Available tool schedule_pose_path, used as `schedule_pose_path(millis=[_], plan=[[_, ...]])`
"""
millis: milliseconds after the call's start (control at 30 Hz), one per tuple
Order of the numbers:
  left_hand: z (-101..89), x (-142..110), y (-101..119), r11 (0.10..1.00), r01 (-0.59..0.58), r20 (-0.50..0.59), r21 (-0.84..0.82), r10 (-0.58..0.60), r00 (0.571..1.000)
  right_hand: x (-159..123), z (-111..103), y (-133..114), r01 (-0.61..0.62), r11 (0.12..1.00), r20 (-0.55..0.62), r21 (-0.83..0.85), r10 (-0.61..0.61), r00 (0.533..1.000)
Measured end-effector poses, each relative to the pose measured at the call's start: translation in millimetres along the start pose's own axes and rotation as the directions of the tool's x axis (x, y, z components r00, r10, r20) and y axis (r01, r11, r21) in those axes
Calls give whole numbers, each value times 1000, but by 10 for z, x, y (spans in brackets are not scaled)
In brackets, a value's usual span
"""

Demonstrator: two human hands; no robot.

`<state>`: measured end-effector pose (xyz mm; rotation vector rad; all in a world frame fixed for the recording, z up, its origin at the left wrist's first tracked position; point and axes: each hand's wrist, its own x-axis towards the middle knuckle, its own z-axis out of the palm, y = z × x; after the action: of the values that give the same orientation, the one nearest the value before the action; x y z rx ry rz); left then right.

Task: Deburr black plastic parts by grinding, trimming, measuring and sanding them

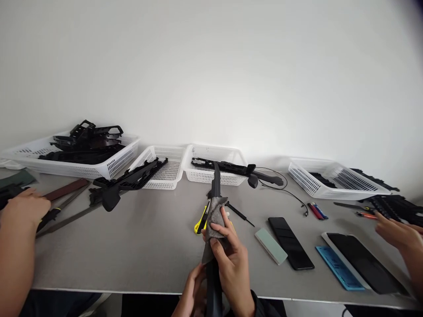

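I hold a long narrow black plastic part [216,182] upright over the table's near edge. My right hand [233,264] is closed on a grey cloth [215,213] wrapped round the middle of the part. Lower down, my left hand [191,293] is closed round the part's bottom end, partly hidden behind my right hand. Just behind the cloth, a yellow and black utility knife [200,222] lies on the grey table [152,246].
Several white baskets stand along the wall, one [115,165] piled with black parts, another [198,176] holding a long black part. A small screwdriver [240,215], pale green block [271,245], dark phone [291,242], blue pad [339,267] lie right. Other people's hands rest far left [23,209] and far right [396,233].
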<state>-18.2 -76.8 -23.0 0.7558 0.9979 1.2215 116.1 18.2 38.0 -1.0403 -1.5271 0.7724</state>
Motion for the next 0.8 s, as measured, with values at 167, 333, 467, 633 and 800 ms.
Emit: schedule_pose_path(millis=[167,333,467,633,800], plan=[[3,318,436,982,-123,-80,-145,112,990,-224,11,-185,71,992,39,100,-76,996],[274,734,998,897,-173,-110,-406,140,984,-552,119,-245,146,987,109,65,-153,982],[444,803,1050,881,-165,-41,-442,164,986,-640,110,-167,274,952,180,-138,-248,952],[517,680,948,837,-20,-2,-546,22,1000,-539,-34,-45,386,857,226,-342,-324,919],[584,523,908,859,-39,31,-511,63,998,-390,-95,-87,453,774,249,-441,-380,891]])
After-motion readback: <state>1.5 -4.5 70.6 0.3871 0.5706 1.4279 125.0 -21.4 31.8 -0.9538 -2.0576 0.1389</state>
